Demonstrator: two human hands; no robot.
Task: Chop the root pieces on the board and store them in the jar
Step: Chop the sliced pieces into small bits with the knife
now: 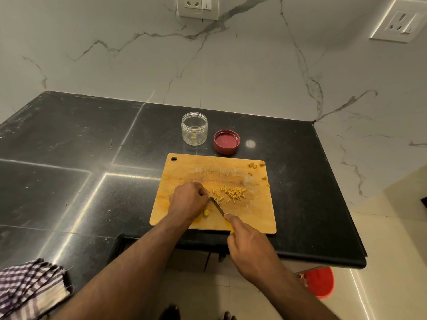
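A wooden cutting board (184,165) lies on the black counter. My left hand (188,199) sits on the board with curled fingers over a root piece that is mostly hidden. A yellow root chunk (205,212) lies just below that hand. My right hand (250,245) grips a knife with a yellow handle; its blade (217,206) slants toward my left fingertips. A heap of chopped yellow sticks (233,192) lies to the right of the blade. An open clear jar (194,128) stands behind the board, with a tiny yellow bit inside.
The jar's red lid (226,142) lies upside down right of the jar. Brown peel scraps (255,165) sit at the board's far right corner. A checked cloth (30,285) lies on the counter's near left. A red object (320,282) is on the floor beyond the counter edge.
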